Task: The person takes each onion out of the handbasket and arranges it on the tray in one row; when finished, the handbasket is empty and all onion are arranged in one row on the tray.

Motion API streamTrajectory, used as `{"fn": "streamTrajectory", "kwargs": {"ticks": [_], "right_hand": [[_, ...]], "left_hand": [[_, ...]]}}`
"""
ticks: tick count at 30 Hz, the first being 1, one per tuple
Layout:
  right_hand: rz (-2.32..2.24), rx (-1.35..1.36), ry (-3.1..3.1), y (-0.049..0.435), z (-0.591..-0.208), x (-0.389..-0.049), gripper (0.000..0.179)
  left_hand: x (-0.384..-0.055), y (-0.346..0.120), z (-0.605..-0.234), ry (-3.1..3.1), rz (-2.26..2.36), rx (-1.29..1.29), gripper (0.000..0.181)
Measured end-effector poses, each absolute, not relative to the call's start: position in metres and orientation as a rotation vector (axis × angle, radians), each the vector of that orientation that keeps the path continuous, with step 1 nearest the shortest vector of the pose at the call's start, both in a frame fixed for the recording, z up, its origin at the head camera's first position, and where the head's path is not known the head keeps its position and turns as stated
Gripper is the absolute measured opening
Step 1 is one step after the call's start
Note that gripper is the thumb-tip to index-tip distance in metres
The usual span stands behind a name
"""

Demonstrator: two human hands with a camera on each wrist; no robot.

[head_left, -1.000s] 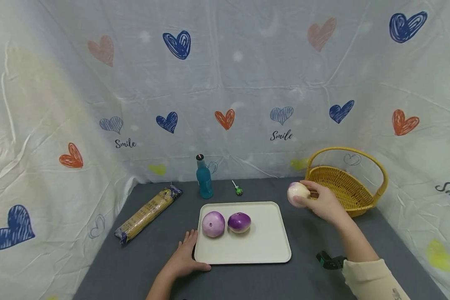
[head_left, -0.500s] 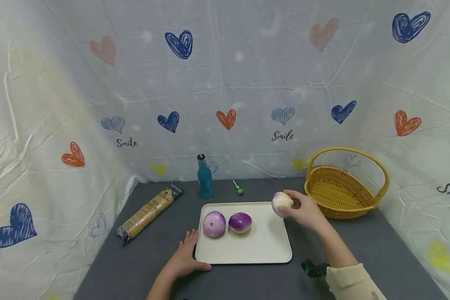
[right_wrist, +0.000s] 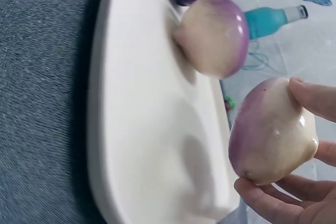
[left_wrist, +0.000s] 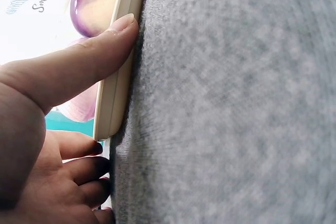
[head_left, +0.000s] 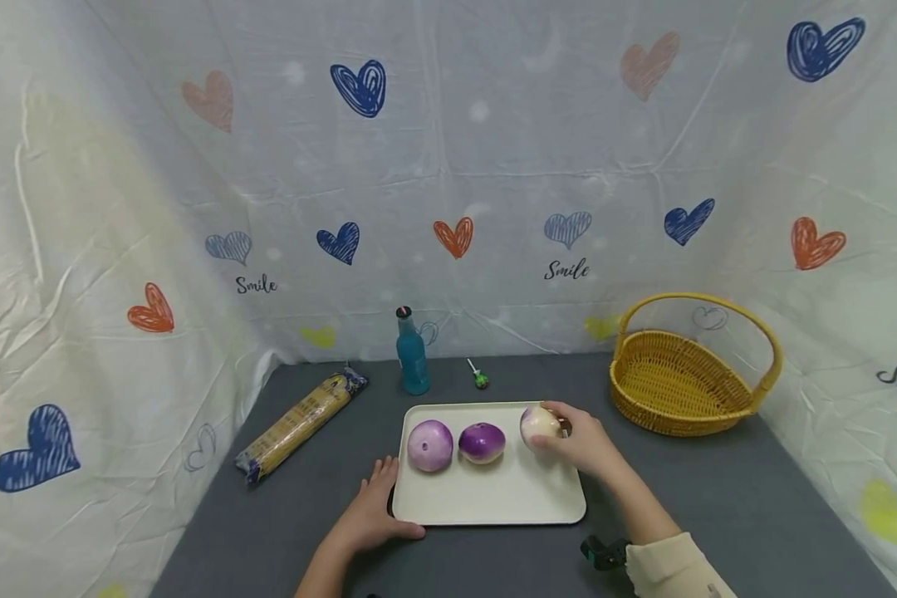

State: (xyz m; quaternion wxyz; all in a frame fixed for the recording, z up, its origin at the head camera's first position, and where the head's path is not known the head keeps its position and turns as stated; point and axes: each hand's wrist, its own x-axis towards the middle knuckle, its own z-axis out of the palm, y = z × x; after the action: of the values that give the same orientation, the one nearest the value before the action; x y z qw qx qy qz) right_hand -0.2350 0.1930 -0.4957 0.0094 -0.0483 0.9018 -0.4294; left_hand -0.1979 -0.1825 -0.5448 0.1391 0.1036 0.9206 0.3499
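In the head view my right hand (head_left: 579, 440) holds a purple-and-white turnip (head_left: 539, 426) over the right part of the white tray (head_left: 493, 502). The right wrist view shows this held turnip (right_wrist: 273, 132) between thumb and fingertips, its shadow falling apart from it on the tray. A pale purple turnip (head_left: 429, 446) sits on the tray's left part, and a darker purple turnip (head_left: 482, 443) lies beside it. My left hand (head_left: 374, 502) rests at the tray's front left corner. Its thumb (left_wrist: 89, 56) touches the front edge; the other fingers lie extended along the left side.
A yellow wicker basket (head_left: 680, 390) with a tall handle stands at the back right. Behind the tray are a blue bottle (head_left: 413, 361) and a green lollipop (head_left: 481, 380). A long pack of noodles (head_left: 299, 425) lies on the left of the grey table (head_left: 486, 565).
My right hand has carried the turnip leftward and down, away from the basket and over the tray. My left hand has stayed at the tray's corner.
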Motion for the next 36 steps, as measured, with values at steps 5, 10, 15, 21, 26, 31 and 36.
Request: {"fn": "streamTrajectory", "kwargs": {"ticks": [5, 10, 15, 21, 26, 31, 36], "right_hand": [[-1.290, -0.159, 2.828, 0.187, -0.504, -0.235, 0.064], [-1.239, -0.176, 2.855, 0.182, -0.507, -0.234, 0.064], [-1.206, -0.182, 2.863, 0.178, -0.509, -0.233, 0.066], [-1.189, -0.208, 2.879, 0.174, -0.510, -0.233, 0.066], [-1.176, -0.272, 2.897, 0.168, -0.513, -0.232, 0.066], [-1.164, -0.272, 2.898, 0.166, -0.513, -0.232, 0.067], [-1.171, -0.273, 2.874, 0.165, -0.512, -0.232, 0.070]], "left_hand": [[-0.197, -0.181, -0.544, 2.658, 1.019, 0.295, 0.127], [-0.196, -0.181, -0.542, 2.657, 1.015, 0.292, 0.127], [-0.196, -0.181, -0.543, 2.658, 1.015, 0.301, 0.127], [-0.195, -0.183, -0.543, 2.662, 1.015, 0.301, 0.127], [-0.195, -0.185, -0.544, 2.660, 1.019, 0.295, 0.127], [-0.194, -0.185, -0.543, 2.659, 1.015, 0.292, 0.127], [-0.194, -0.186, -0.542, 2.663, 1.013, 0.282, 0.127]]}}
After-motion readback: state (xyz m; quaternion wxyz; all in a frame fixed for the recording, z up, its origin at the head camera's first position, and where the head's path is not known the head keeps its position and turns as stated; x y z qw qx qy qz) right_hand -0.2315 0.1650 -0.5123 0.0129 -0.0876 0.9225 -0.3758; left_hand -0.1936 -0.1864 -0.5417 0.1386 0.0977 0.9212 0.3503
